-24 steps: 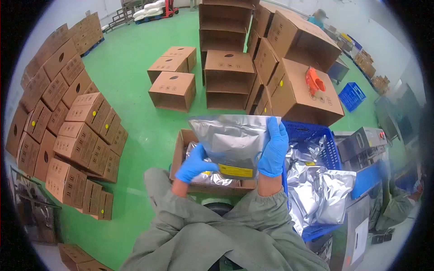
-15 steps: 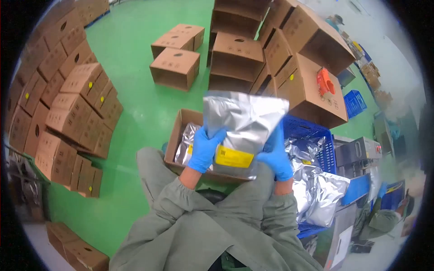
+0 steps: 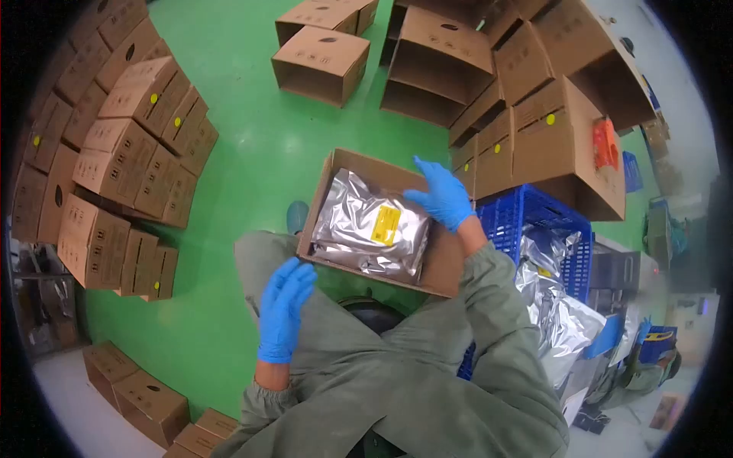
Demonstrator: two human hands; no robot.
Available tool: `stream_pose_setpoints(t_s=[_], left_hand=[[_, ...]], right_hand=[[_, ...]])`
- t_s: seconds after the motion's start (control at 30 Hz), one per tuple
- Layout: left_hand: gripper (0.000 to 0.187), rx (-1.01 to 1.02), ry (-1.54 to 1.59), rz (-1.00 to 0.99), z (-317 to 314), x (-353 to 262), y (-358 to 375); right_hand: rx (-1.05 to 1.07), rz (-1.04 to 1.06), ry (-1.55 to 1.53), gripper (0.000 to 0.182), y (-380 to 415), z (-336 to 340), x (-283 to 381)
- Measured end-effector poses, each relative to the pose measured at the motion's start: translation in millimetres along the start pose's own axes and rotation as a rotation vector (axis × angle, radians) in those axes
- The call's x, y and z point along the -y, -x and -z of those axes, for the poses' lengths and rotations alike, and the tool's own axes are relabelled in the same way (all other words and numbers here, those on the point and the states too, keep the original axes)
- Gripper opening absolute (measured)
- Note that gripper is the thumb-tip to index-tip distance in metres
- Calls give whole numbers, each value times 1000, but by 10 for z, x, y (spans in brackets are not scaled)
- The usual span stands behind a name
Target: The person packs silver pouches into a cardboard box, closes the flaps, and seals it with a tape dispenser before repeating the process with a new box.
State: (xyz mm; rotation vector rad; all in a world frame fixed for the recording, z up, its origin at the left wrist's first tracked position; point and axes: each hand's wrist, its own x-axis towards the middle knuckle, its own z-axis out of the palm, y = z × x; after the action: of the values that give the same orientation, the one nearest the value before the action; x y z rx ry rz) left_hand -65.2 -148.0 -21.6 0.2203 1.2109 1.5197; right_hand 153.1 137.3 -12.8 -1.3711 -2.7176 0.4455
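Observation:
An open cardboard box [image 3: 441, 269] stands in front of my legs, with a silver foil bag [image 3: 347, 217] bearing a yellow label [image 3: 386, 225] lying flat inside. My left hand [image 3: 282, 311], in a blue glove, is just outside the box's near left corner, fingers extended and holding nothing. Above the box's right side is my right hand [image 3: 444, 197], also gloved, with its fingers apart and nothing in them. To the right, a blue crate [image 3: 500, 217] holds several silver bags [image 3: 553, 317].
Stacked cartons [image 3: 126, 164] line the left side, with more boxes [image 3: 145, 401] at the lower left. Two cartons [image 3: 321, 61] stand ahead, and open boxes [image 3: 439, 53] at the upper right. An orange tape dispenser [image 3: 605, 143] rests on a box. A co-worker [image 3: 637, 378] is at the far right.
The silver bag from my hands now lies in the box, and both hands have let go. My left hand has moved down and left, my right hand up. The view has shifted.

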Motion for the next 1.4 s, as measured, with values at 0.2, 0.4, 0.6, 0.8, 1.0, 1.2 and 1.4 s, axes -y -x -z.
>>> stream_pose_setpoints(t_s=[0.2, 0.4, 0.6, 0.8, 1.0, 1.2, 1.4], left_hand=[[54, -335, -873, -570, -57, 493, -953], [35, -525, -989, -370, -141, 514, -1372], [33, -420, -1154, -419, -79, 219, -1994], [30, -255, -1657, -452, -171, -311, -2728], [28, -191, -1976, -707, -361, -534, -3332], [46, -21, -1980, -447, -994, -225, -3301], [140, 609, -2073, -298, -352, 861, -2960]], right_hand=[[-58, 416, -106, 74, -189, -707, 384], [274, 197, 173, 79, -229, -1442, 169], [173, 21, 147, 88, -156, -1584, 353], [172, 46, 71, 72, -292, -1675, 441], [75, 138, -233, 55, 270, -595, 303], [70, 128, 64, 41, 881, -924, 80], [-20, 94, 32, 46, -266, -2014, 27]])
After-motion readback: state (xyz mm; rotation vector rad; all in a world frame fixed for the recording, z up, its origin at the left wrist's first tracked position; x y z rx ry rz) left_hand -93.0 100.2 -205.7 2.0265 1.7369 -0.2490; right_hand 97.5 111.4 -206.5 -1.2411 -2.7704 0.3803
